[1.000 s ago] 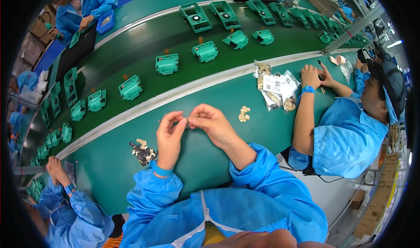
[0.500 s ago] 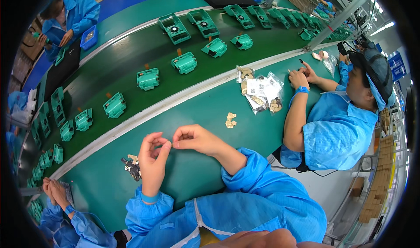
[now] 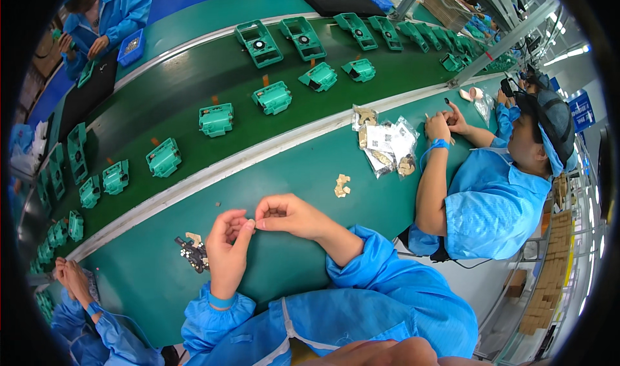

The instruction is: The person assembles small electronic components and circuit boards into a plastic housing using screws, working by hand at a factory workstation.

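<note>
My left hand [image 3: 230,243] and my right hand [image 3: 289,215] meet above the green bench [image 3: 290,262], fingertips pinched close together. Whatever they hold between them is too small to make out. Beside my left hand lies a heap of small black parts [image 3: 192,255], with a tan piece [image 3: 194,238] at its upper edge. A tiny square bit [image 3: 217,204] rests on the bench beyond my left fingers. Farther right, a few tan pieces [image 3: 342,186] lie loose on the bench.
Clear bags with tan parts and white labels [image 3: 385,141] lie near a co-worker [image 3: 497,185] at right. Past a pale rail [image 3: 245,149], a dark green belt carries several green housings [image 3: 216,119]. Another person's hands [image 3: 76,279] rest at lower left, and someone works across the belt [image 3: 106,23].
The green housings nearest the left have shifted left along the belt. My hands remain pinched together, slightly lower in view. The tiny square bit now shows on the bench beyond them.
</note>
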Demonstrator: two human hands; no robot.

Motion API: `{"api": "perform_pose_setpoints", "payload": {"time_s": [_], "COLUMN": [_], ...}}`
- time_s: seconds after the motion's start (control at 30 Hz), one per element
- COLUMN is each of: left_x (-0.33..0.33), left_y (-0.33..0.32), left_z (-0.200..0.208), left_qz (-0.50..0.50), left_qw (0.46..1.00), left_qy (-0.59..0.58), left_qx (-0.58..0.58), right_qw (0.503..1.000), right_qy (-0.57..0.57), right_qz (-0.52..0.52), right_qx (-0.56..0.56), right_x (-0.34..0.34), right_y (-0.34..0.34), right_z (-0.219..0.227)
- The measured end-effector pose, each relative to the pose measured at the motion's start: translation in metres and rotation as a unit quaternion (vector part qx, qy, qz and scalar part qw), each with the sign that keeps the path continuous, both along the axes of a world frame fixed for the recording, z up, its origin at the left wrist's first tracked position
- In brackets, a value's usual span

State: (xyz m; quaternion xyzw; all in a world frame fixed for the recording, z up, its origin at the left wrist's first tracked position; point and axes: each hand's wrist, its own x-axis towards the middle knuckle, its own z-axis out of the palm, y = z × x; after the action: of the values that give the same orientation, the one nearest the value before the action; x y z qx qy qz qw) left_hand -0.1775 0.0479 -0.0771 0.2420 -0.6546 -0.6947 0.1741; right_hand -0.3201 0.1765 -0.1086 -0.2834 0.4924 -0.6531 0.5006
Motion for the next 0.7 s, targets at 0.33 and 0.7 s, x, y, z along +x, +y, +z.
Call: {"api": "perform_pose_setpoints", "payload": {"time_s": [0.33, 0.7], "left_x": [-0.0036, -0.0092], "left_y": [0.0032, 0.009], "left_z": [-0.0012, -0.0035], "left_qz": [0.021, 0.02], "left_qw": [0.999, 0.999], "left_qy": [0.02, 0.027], "left_qx": [0.017, -0.006], "right_qw": [0.999, 0.997], "right_qy": [0.043, 0.077], "right_qz": [-0.001, 0.0], "right_qx": [-0.002, 0.01], "right_x": [0.0002, -0.0053], "right_y": [0.0014, 0.0076], "right_z": [0.0003, -0.0004]}}
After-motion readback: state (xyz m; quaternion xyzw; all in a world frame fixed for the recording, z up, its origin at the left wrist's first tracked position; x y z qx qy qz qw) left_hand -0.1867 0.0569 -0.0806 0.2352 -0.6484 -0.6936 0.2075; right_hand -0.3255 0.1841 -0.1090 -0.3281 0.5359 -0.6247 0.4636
